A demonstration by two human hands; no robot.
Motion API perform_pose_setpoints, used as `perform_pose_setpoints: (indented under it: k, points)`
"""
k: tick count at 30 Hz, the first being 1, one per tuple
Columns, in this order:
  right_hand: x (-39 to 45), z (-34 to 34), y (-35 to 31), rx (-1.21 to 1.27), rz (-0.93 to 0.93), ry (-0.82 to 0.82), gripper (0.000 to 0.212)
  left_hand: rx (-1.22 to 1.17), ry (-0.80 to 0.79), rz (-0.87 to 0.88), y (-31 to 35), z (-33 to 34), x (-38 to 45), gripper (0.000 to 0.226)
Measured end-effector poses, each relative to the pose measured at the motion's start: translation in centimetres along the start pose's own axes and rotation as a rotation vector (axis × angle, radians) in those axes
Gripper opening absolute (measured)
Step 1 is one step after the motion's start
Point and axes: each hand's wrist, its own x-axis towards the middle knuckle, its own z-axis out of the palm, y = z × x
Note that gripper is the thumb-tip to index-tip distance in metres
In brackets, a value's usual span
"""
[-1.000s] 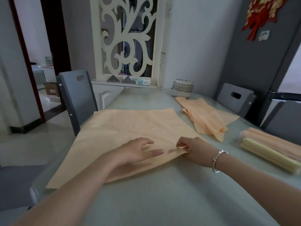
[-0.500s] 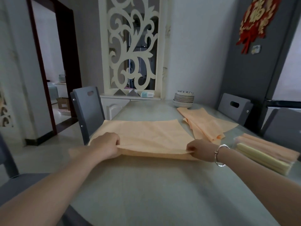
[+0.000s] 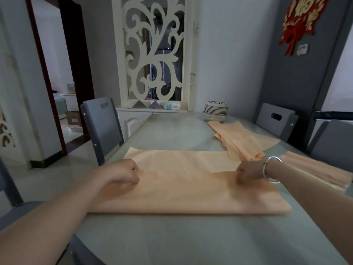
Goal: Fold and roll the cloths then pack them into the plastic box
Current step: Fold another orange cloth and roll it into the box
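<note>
A peach cloth (image 3: 183, 190) lies folded across the table in front of me, its near flap laid over the far half. My left hand (image 3: 122, 172) pinches the flap's edge at the left. My right hand (image 3: 248, 172), with a silver bracelet on the wrist, pinches the same edge at the right. A loose pile of peach cloths (image 3: 240, 138) lies farther back on the right. At the right edge the plastic box (image 3: 315, 171) shows blurred, with rolled cloths in it, partly behind my right forearm.
A stack of plates (image 3: 215, 111) stands at the table's (image 3: 172, 238) far end. Grey chairs stand at the left (image 3: 103, 123) and at the right (image 3: 275, 119). A white carved screen (image 3: 154, 50) rises behind the table.
Both hands took the cloth's near edge, lifted it and carried it away from me, folding the cloth in half. The view has tilted upward.
</note>
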Motion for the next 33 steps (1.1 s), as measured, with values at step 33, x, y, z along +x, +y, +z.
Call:
perform_pose_setpoints:
  k: [33]
  points:
    - [16.8,3.4,-0.4,-0.340,0.029,0.623,0.020,0.028,0.596,-0.036,-1.1,5.8,13.8,0.007]
